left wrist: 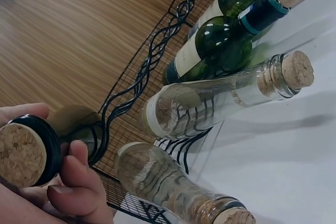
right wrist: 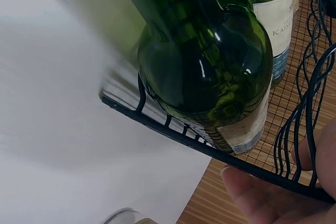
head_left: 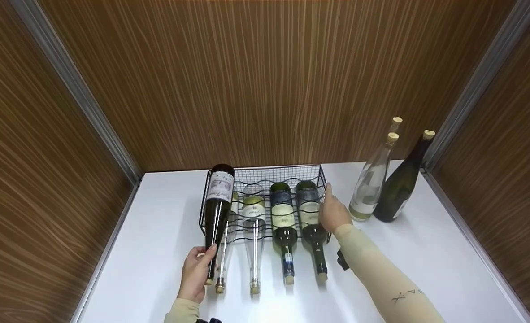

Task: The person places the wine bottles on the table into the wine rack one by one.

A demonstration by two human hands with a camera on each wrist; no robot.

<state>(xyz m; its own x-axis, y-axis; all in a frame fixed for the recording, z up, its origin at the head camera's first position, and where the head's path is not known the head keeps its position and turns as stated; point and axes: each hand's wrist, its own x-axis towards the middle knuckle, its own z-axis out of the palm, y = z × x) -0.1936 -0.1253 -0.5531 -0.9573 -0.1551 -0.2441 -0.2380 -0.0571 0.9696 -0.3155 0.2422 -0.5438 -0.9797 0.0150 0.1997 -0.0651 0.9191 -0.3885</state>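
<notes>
My left hand (head_left: pixel 194 273) grips the corked neck of a dark wine bottle (head_left: pixel 220 186), its base tilted up over the left end of a black wire wine rack (head_left: pixel 276 173). In the left wrist view the bottle's cork (left wrist: pixel 21 155) faces the camera. Two clear bottles (head_left: pixel 254 226) and two green bottles (head_left: pixel 284 220) lie in the rack, corks toward me. The left clear bottle is partly hidden behind the dark one. At the rack's right side, my right hand (head_left: pixel 334 213) holds the rim, fingers (right wrist: pixel 247 190) outside and thumb inside.
To the right of the rack, a clear corked bottle (head_left: pixel 369 190) and a dark green one (head_left: pixel 399 190) stand upright. Another cork (head_left: pixel 397 120) shows behind them. Wood-grain panels (head_left: pixel 265 80) enclose the white table (head_left: pixel 157 215) at the back and sides.
</notes>
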